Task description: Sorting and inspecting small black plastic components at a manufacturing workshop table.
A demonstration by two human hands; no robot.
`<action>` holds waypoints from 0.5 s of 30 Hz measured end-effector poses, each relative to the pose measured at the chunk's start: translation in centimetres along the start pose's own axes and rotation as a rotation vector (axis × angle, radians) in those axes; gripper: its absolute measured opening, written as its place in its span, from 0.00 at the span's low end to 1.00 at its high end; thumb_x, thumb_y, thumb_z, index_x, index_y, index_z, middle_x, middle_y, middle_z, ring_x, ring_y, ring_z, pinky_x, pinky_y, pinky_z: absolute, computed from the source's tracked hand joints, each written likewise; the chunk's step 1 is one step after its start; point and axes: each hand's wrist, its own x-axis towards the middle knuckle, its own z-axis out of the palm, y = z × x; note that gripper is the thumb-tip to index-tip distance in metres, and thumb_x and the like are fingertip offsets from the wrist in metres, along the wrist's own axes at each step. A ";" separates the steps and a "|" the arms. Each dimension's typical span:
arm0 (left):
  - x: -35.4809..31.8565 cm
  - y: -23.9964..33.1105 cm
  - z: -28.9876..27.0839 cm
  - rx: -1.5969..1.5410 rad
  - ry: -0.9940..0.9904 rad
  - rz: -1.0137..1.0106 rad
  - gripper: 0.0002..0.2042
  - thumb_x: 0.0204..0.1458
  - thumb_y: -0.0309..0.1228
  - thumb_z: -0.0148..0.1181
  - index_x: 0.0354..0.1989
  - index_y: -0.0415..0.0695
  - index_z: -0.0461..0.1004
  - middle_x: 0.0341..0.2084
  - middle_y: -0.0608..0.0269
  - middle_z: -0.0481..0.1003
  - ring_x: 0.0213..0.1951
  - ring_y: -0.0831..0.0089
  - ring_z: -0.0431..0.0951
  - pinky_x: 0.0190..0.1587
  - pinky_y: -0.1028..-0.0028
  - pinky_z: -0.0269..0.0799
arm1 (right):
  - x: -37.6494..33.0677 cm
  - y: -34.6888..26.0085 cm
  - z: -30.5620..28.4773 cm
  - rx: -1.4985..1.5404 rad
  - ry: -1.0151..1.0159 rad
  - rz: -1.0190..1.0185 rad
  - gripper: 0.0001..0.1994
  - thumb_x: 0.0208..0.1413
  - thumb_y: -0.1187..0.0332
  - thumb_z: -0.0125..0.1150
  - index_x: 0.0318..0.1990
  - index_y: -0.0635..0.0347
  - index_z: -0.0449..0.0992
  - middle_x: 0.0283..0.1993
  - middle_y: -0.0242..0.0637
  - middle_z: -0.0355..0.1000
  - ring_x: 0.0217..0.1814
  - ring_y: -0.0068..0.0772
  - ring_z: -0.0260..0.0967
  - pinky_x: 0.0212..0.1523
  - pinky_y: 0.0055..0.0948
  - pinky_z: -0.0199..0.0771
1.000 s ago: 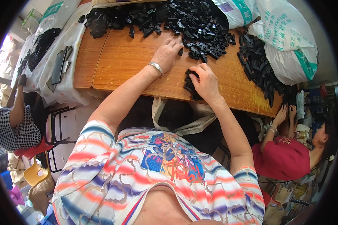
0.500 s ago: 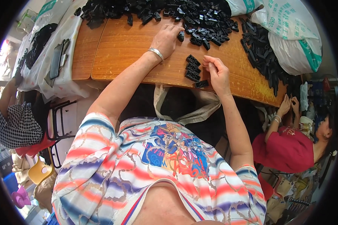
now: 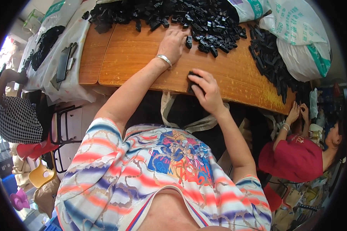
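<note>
The wooden desk (image 3: 142,61) fills the upper centre, with the heap of black plastic parts (image 3: 196,15) along its top edge. The left hand (image 3: 173,44) has stayed at the heap, fingers spread flat. The right hand (image 3: 208,90) has slid to the desk's near edge, its fingers now pinching a small stack of black parts (image 3: 191,77).

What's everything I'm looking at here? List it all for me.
Plastic parts: big heap, black, far side of table.
Small stack of parts: one, black, near table edge, under right hand.
Table: one, orange-brown wood.
Sacks: several, white with green, right end.
Cloth bag: one, beige, hanging below table edge.
Co-worker: one, red shirt, right.
Bracelet: one, silver, left wrist.
Left hand: at the heap's edge.
Right hand: gripping the small stack.
</note>
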 end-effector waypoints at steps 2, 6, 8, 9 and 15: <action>-0.4 0.0 -0.6 -0.029 -0.017 -0.016 0.16 0.49 0.23 0.61 0.48 0.43 0.74 0.42 0.56 0.76 0.51 0.54 0.70 0.54 0.63 0.69 | -1.1 -1.0 0.2 0.007 -0.009 -0.030 0.15 0.48 0.75 0.64 0.46 0.60 0.78 0.55 0.45 0.71 0.58 0.49 0.69 0.57 0.42 0.68; -1.6 1.0 -2.2 -0.128 -0.082 -0.051 0.24 0.42 0.21 0.66 0.51 0.44 0.73 0.43 0.57 0.76 0.51 0.55 0.71 0.54 0.64 0.69 | -2.8 -2.5 -0.4 0.028 -0.074 -0.084 0.12 0.46 0.74 0.65 0.41 0.60 0.79 0.53 0.44 0.72 0.55 0.48 0.69 0.55 0.41 0.68; -2.0 1.5 -2.6 -0.142 -0.104 -0.037 0.24 0.41 0.20 0.66 0.52 0.44 0.73 0.43 0.58 0.76 0.51 0.56 0.71 0.54 0.64 0.69 | -2.8 -2.6 -0.9 0.030 -0.050 -0.086 0.06 0.46 0.74 0.65 0.33 0.61 0.78 0.46 0.41 0.75 0.50 0.45 0.72 0.52 0.39 0.69; -2.3 1.7 -2.9 -0.191 -0.119 -0.057 0.24 0.42 0.20 0.65 0.51 0.44 0.72 0.43 0.57 0.75 0.51 0.54 0.70 0.56 0.63 0.68 | -2.7 -2.3 -1.2 0.038 -0.034 -0.086 0.04 0.47 0.74 0.65 0.31 0.61 0.78 0.42 0.40 0.76 0.46 0.44 0.73 0.50 0.39 0.69; -2.5 2.9 -3.8 -0.216 -0.179 -0.023 0.25 0.40 0.18 0.66 0.51 0.44 0.72 0.46 0.58 0.74 0.52 0.56 0.70 0.55 0.64 0.69 | 2.5 2.4 -1.7 -0.061 0.182 0.112 0.04 0.52 0.75 0.61 0.35 0.63 0.77 0.36 0.44 0.74 0.38 0.49 0.73 0.39 0.39 0.73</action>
